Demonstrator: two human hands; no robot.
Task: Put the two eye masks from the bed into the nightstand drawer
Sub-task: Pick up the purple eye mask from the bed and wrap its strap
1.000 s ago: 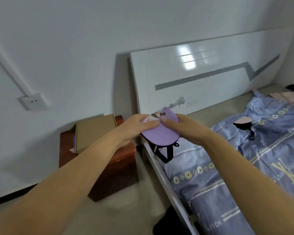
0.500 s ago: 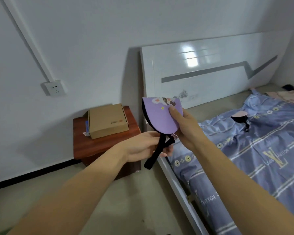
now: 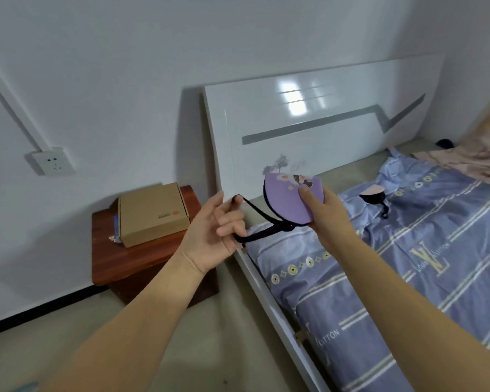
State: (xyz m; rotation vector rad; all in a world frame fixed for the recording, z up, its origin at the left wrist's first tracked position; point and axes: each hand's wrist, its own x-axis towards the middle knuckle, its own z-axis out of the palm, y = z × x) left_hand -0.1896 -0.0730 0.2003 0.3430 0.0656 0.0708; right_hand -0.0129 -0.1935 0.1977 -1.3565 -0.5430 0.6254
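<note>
A purple eye mask, folded, with a cartoon print, is pinched in my right hand above the bed's near edge. Its black strap stretches left, looped around the fingers of my left hand. A second eye mask, pink with black backing and strap, lies on the blue bedspread to the right. The reddish wooden nightstand stands left of the bed, below my left hand; its drawer front is not visible from here.
A cardboard box lies on the nightstand top, with small items beside it. The white headboard leans against the wall. A wall socket is at left. A pink cloth lies at the far right.
My left hand has pulled the black strap out to the left and up, stretching it taut. My right hand keeps hold of the purple mask. The view has shifted slightly.
</note>
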